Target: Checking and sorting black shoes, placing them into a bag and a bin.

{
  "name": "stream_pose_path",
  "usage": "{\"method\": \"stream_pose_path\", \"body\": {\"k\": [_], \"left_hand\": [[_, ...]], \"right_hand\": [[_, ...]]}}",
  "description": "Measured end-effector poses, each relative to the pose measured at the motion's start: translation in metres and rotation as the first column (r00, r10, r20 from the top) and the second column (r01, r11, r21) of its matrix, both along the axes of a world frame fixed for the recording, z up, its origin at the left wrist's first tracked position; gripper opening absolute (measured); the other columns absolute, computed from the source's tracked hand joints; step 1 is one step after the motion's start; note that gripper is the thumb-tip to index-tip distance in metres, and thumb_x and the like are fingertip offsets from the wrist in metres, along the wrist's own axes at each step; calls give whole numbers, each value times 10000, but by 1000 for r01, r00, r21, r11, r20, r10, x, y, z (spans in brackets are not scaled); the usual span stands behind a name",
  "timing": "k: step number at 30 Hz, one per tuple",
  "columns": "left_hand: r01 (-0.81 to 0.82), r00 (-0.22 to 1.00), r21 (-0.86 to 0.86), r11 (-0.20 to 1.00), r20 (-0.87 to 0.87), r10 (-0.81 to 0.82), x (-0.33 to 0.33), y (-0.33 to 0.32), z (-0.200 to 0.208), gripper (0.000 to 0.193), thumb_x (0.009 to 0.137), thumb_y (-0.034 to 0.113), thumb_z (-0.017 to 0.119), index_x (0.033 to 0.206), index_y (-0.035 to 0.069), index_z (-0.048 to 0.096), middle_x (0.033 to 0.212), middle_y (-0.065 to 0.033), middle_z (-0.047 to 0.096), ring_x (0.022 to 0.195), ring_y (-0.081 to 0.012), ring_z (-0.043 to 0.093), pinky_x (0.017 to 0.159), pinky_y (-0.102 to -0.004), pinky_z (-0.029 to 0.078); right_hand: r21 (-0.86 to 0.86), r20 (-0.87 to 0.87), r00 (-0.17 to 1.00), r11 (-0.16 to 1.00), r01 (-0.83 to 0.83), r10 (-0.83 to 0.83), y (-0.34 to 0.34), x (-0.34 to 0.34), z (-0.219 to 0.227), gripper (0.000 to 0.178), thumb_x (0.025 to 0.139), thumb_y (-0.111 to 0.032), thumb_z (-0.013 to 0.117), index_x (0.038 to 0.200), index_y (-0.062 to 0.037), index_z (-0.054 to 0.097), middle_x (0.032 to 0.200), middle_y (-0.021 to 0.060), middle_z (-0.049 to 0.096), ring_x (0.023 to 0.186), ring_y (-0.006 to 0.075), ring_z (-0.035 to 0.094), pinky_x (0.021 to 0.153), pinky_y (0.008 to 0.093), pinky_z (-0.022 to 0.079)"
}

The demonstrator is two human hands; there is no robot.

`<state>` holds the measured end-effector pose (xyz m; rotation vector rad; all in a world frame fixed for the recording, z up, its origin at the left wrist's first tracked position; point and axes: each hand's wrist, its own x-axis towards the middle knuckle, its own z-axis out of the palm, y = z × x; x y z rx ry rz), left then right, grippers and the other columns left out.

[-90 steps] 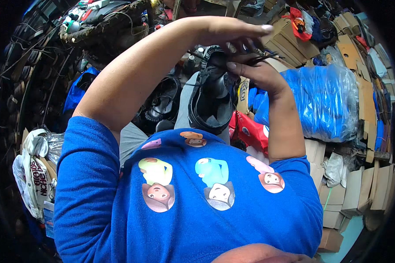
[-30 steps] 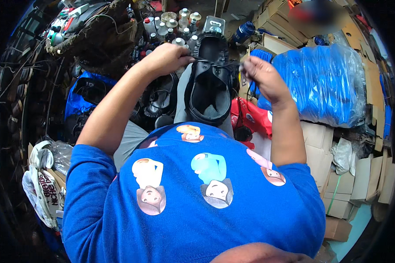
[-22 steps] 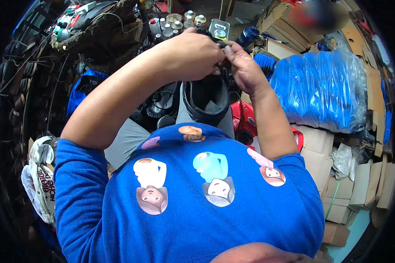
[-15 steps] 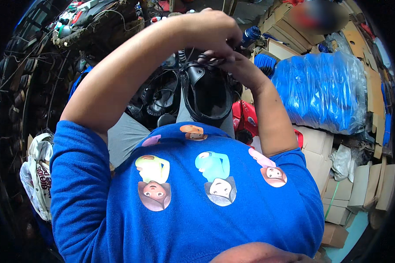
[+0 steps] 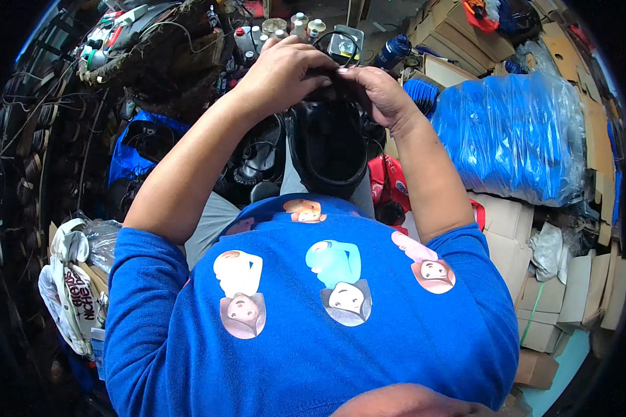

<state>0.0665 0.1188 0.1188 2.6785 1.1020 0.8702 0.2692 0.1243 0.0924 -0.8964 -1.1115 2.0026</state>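
Observation:
A black boot or high shoe [image 5: 328, 170] rests upright on my lap, its wide dark opening towards me. Over its far end my two hands meet. My left hand [image 5: 285, 73] is closed, thumb and fingers pinched together on a black shoelace [image 5: 357, 46] that arcs up in a loop beyond the fingertips. My right hand [image 5: 381, 94] pinches at the same lace with thumb and forefinger, its tips touching those of the left. Left of the boot lies a second dark shoe [image 5: 259, 163], partly behind my left forearm. The lace holes are hidden beneath my hands.
Several bottles [image 5: 299, 26] stand beyond my hands, with a dark blue bottle [image 5: 393, 52] to their right. Blue goods in clear plastic [image 5: 508, 139] lie at right, near cardboard boxes [image 5: 497, 236]. A red bag [image 5: 389, 184] sits beside the boot; dark shelving lines the left.
My left hand has come down and left from above my right hand, and its forearm has drawn in. The lace loop now shows beyond my fingers. The boot's opening looks more upright.

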Motion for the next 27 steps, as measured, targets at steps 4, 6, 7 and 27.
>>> {"method": "stream_pose_path", "body": {"k": [4, 6, 7, 27], "left_hand": [[-28, 994, -363, 931, 89, 65, -5, 6, 3, 155, 785, 67, 633, 940, 82, 639, 924, -80, 639, 873, -190, 602, 810, -306, 451], [78, 950, -512, 856, 299, 92, -16, 11, -17, 170, 801, 69, 627, 970, 72, 620, 932, -74, 637, 900, -165, 590, 826, -300, 445], [217, 860, -616, 758, 488, 150, -20, 11, -24, 186, 816, 70, 620, 1001, 62, 602, 940, -68, 636, 928, -139, 578, 841, -294, 440], [36, 963, 108, 993, -270, -6, -2, -10, -10, 306, 746, 104, 615, 1048, 85, 573, 922, -101, 581, 881, -271, 573, 791, -381, 452]], "right_hand": [[11, 70, 988, 990, 139, -139, 0, -9, -3, 211, 839, -122, 560, 1007, -1, 600, 916, 80, 639, 834, 162, 614, 805, 289, 476], [36, 94, 979, 984, 177, -179, 0, -10, -4, 207, 836, -121, 564, 1005, -6, 598, 925, 78, 637, 839, 160, 613, 802, 287, 476], [17, 48, 983, 984, 177, -178, -2, -12, -1, 199, 844, -124, 569, 1008, -14, 587, 930, 67, 631, 829, 144, 609, 788, 276, 479], [445, 276, 910, 880, 165, -311, -4, -14, -17, 254, 788, -80, 594, 1002, 12, 493, 814, 53, 579, 719, 131, 550, 646, 294, 453]]}}
